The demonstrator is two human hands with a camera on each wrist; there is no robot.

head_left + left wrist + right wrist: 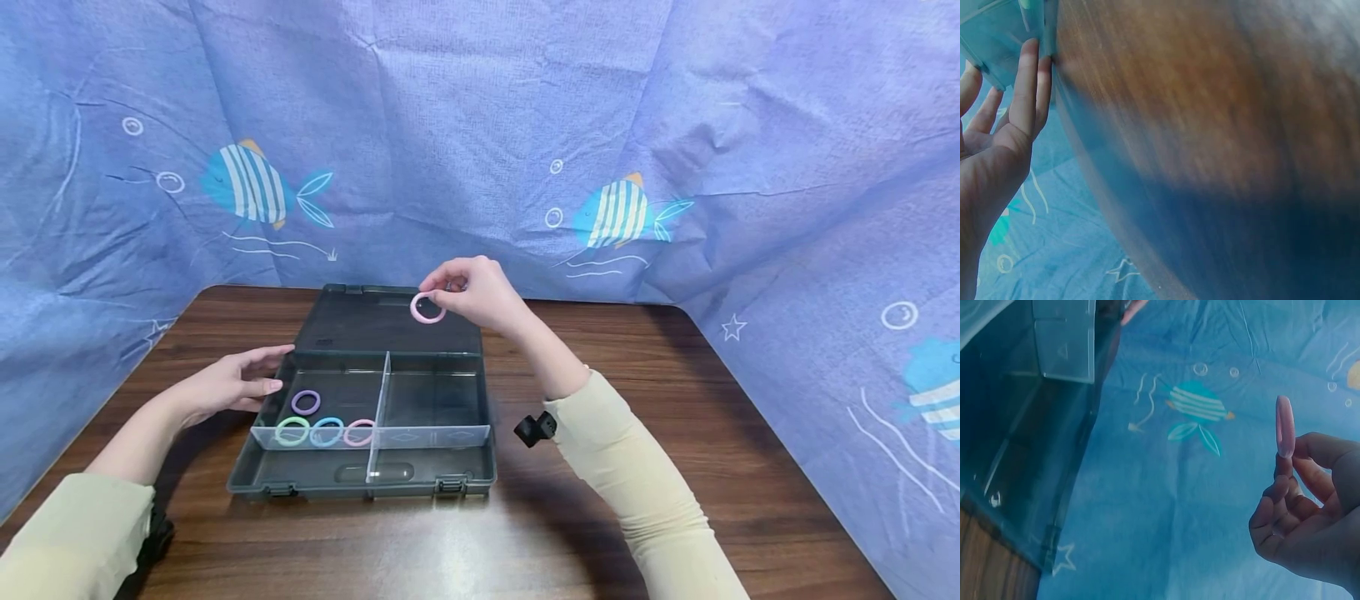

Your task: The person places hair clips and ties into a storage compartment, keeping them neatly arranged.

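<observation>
My right hand [483,296] pinches a pink ring [1288,428] between thumb and fingertips, raised over the opened lid [375,321] of a dark, see-through divider box [431,392]. At the box's left side, my left hand [228,385] has its fingertips against the wall, fingers loosely extended. Inside the left compartment are a purple ring [296,405], a green ring [278,432], a blue ring [314,435] and a second pink ring [347,435]. The last three line up along the front clear divider [435,437].
The box lies on a dark wooden table [615,375], its lid laid back toward the far edge. Two latches [451,486] show on its front. A blue cloth with fish prints [465,125] hangs behind and beside the table. A black wrist camera [536,428] sits below my right sleeve.
</observation>
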